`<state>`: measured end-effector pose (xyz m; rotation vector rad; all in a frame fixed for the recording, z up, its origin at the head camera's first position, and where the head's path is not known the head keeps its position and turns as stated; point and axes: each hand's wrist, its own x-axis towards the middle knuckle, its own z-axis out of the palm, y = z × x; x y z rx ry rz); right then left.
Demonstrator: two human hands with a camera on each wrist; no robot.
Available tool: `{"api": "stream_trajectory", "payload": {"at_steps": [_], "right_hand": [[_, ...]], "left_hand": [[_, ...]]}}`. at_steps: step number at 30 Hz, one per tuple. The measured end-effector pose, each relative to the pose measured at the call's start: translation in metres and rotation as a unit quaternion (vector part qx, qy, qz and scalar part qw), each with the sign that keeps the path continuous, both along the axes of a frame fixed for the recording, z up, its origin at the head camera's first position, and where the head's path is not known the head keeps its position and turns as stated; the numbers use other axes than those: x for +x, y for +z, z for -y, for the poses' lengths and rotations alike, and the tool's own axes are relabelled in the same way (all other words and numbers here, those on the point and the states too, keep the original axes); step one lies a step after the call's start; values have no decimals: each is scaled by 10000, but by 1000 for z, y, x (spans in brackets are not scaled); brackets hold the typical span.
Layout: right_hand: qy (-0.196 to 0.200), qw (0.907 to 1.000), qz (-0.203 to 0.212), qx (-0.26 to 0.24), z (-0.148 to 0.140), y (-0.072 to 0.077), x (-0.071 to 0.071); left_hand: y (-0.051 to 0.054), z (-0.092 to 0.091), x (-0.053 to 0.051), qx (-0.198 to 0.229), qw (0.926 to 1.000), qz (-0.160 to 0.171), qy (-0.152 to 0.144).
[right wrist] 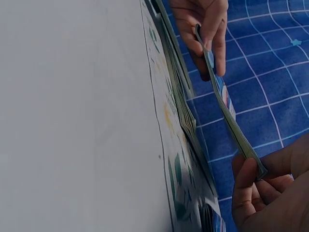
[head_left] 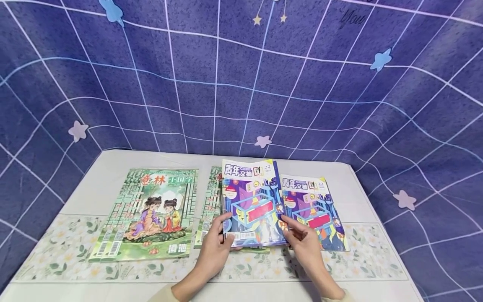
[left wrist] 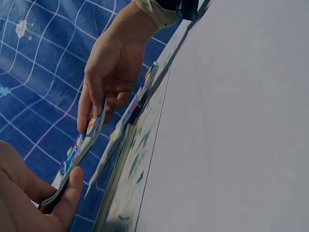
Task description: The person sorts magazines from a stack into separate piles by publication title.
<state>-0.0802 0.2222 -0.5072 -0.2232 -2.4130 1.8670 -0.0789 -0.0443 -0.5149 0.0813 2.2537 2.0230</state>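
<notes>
Behind the white table, patterned blue cloth with a pale grid rises on the far side and wraps left and right. Across the table's near part runs a floral strip. At left, overlapping green magazines, two children pictured on the top cover. Mid-table, the held magazine, purple cover uppermost, is raised off the surface, over a green magazine that shows past its left and near edges. To the right, a matching purple magazine lies on the table, partly overlapped in my view. Left hand: thumb and fingers pinching the held magazine's left edge. Right hand: pinching its right edge, likewise near the bottom. Smallest noted: a pale star low on the cloth.
</notes>
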Motion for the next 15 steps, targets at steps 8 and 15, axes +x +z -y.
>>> {"api": "stream_trajectory", "payload": {"at_steps": [8,15], "right_hand": [[-90,9999,-19,-55,-10,1,4],[-278,9995,-137,68,-18,1,4]], "left_hand": [[3,-11,-1,21,9999,-135,-44],[4,-21,-1,-115,9997,-199,-81]]}}
